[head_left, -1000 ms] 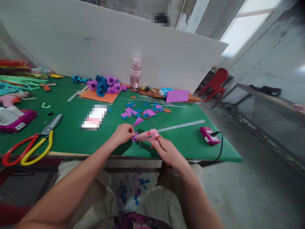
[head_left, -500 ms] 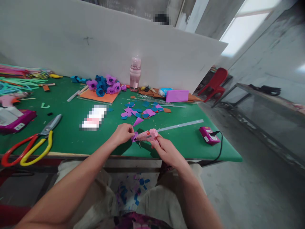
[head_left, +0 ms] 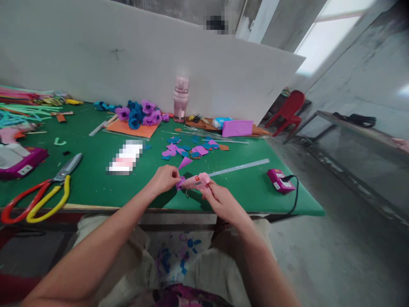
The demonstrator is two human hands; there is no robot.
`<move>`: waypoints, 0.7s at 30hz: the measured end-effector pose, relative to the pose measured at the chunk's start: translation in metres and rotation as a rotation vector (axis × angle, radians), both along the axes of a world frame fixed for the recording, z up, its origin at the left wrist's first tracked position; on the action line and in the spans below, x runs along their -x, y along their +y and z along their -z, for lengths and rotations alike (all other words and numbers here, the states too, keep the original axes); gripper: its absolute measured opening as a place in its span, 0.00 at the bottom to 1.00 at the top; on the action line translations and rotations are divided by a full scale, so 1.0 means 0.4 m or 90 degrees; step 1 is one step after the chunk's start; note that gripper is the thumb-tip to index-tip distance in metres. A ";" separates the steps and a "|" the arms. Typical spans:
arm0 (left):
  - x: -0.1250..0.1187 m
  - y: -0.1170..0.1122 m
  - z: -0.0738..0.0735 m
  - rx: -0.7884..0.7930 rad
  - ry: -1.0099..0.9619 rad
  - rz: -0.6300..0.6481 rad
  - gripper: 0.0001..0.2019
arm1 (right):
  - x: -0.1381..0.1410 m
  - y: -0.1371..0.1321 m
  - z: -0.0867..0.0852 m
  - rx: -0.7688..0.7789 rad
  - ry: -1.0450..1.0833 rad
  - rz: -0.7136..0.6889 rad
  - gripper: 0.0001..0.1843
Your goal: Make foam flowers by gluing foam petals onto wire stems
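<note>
My right hand (head_left: pixel 220 198) is closed round the handle of a pink glue gun (head_left: pixel 195 182), with a long clear glue stick (head_left: pixel 239 167) sticking out of its back. The gun's nozzle points left, at a small purple paper piece (head_left: pixel 180 183). My left hand (head_left: pixel 166 177) pinches that piece between thumb and fingers, close above the green table (head_left: pixel 128 196). Whether the nozzle touches the paper I cannot tell. Just beyond my left fingertips is a purple paper cone (head_left: pixel 184 162). Cut purple and blue petals (head_left: pixel 200 150) lie scattered past it.
Large scissors (head_left: pixel 60 179) with red and yellow handles lie at the left. Blue and purple paper flowers (head_left: pixel 140 115) rest on an orange sheet (head_left: pixel 115 127). A pink bottle (head_left: pixel 181 100) stands against the white board (head_left: pixel 128 68). A purple power socket (head_left: pixel 280 182) with a cord sits right.
Both hands stay almost in place. The glue gun has tipped very slightly, and its glue stick's far end has shifted a little left.
</note>
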State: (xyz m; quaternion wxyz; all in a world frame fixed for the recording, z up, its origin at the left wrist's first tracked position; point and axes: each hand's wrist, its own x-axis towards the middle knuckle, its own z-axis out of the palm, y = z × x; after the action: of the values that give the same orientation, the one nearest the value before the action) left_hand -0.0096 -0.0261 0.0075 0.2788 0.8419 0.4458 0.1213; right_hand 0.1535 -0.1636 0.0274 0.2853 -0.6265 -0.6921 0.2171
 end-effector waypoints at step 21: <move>0.003 0.008 0.012 -0.009 -0.001 0.010 0.05 | -0.010 0.000 -0.001 0.000 -0.035 0.032 0.15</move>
State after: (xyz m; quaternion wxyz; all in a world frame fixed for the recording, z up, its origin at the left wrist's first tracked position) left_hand -0.0108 -0.0229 0.0027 0.2739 0.8473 0.4381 0.1229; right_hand 0.1575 -0.1638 0.0278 0.2715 -0.6497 -0.6836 0.1922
